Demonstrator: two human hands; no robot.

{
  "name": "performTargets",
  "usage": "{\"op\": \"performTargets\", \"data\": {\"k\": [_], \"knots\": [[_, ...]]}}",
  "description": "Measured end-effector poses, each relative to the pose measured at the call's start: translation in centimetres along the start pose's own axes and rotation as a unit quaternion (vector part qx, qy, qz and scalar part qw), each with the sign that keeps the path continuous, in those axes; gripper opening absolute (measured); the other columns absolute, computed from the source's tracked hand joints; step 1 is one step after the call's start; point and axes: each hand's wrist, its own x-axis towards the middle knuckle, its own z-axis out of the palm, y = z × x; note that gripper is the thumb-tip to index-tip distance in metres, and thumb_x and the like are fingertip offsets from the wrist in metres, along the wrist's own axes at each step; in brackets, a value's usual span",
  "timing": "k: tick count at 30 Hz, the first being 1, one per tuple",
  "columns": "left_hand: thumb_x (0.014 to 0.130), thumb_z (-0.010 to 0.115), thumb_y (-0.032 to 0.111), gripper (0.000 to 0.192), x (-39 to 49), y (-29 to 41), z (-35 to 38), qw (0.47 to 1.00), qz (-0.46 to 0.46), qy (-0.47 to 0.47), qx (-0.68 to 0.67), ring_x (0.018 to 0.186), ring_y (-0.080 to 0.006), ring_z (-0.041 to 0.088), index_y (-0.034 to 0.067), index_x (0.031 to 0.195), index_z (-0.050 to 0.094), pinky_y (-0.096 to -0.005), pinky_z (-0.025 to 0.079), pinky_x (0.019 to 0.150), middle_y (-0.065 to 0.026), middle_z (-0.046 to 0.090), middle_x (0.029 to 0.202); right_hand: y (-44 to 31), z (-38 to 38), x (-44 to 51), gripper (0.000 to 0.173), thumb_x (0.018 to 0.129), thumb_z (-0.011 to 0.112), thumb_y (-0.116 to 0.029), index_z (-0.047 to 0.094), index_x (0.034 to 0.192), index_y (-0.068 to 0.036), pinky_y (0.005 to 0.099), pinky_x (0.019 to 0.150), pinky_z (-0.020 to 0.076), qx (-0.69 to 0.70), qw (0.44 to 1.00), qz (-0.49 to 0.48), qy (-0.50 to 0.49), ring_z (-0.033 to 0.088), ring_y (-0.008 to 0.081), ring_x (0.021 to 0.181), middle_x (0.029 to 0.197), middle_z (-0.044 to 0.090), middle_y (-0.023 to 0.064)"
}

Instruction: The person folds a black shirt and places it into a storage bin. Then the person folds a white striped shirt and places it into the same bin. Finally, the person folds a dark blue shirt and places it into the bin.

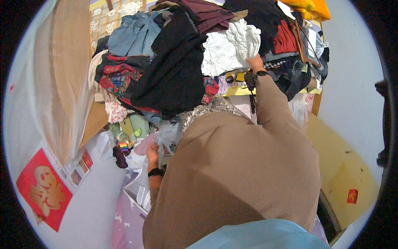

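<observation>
My right hand (256, 63) grips the lower right edge of a white garment with thin stripes (228, 48), spread on the pile of clothes. A dark band sits on that wrist. Left of the white garment lies a large black cloth (177, 65), partly over a red patterned garment (119, 79). A gathered denim piece (133, 34) lies behind them. Low on the left, my left hand (152, 152) hangs beside a pink cloth (146, 144) and a clear plastic bag (169, 132). Its fingers look curled, but I cannot tell whether they hold anything.
Near my right forearm lie a yellow-and-black object (241, 77) and a dark stick-like handle (252, 104). A brown hanger-like piece (300, 43) lies on clothes at right. Below left stands an open white box (136, 190). A sheer curtain (62, 77) hangs left.
</observation>
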Motion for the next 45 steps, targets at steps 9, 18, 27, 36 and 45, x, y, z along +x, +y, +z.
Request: {"op": "performTargets", "data": {"k": [9,18,27,36,45], "knots": [[0.088,0.052,0.007,0.020,2.8,6.7,1.0,0.994,0.047,-0.061,-0.080,0.084,-0.0136,0.057,0.000,0.105,0.057,-0.0253,0.045,0.077,-0.0043,0.061,0.089,-3.9,-0.3,-0.8,0.075,0.057,0.085,-0.030,0.053,0.117,0.002,0.0387,0.087,0.0466,-0.034,0.998,0.019,0.045,0.059,0.0335,0.104,0.113,0.061,0.0200],[0.084,0.060,0.008,0.025,0.3,-0.7,1.9,0.995,0.002,-0.032,-0.095,0.088,-0.0156,0.059,0.002,0.108,0.058,-0.0296,0.047,0.080,-0.0056,0.063,0.093,-6.6,0.9,0.4,0.092,0.053,0.086,-0.036,0.045,0.128,-0.004,0.0512,0.096,0.0382,-0.116,0.986,0.119,0.027,0.044,0.0361,0.121,0.128,0.052,0.0142],[0.081,0.063,0.013,0.025,-3.9,-1.6,10.5,0.998,0.021,-0.022,-0.051,0.084,-0.0193,0.061,0.003,0.104,0.061,-0.0316,0.048,0.077,-0.0099,0.065,0.090,-3.8,1.7,2.0,0.040,0.060,0.078,-0.013,0.065,0.089,0.010,0.0362,0.073,0.0472,0.127,0.986,0.084,-0.062,0.063,0.0252,0.080,0.094,0.067,0.0144],[0.083,0.061,0.023,0.031,-5.1,5.5,15.9,0.987,-0.027,-0.042,0.150,0.092,-0.0313,0.063,0.003,0.108,0.060,-0.0375,0.048,0.081,-0.0188,0.065,0.098,-5.5,-17.5,-7.1,0.038,0.070,0.068,-0.007,0.059,0.106,0.005,0.0349,0.083,0.0484,0.569,0.786,-0.005,-0.243,0.061,0.0224,0.091,0.095,0.065,0.0092],[0.086,0.065,0.023,0.065,-7.6,38.6,17.3,0.900,0.335,-0.195,-0.197,0.124,-0.0226,0.045,0.003,0.139,0.033,-0.0369,0.036,0.103,-0.0118,0.046,0.134,-11.8,-24.3,-14.1,0.059,0.068,0.073,-0.009,0.051,0.121,0.003,0.0330,0.090,0.0466,0.501,0.783,-0.261,-0.260,0.059,0.0221,0.100,0.111,0.061,0.0104]]}}
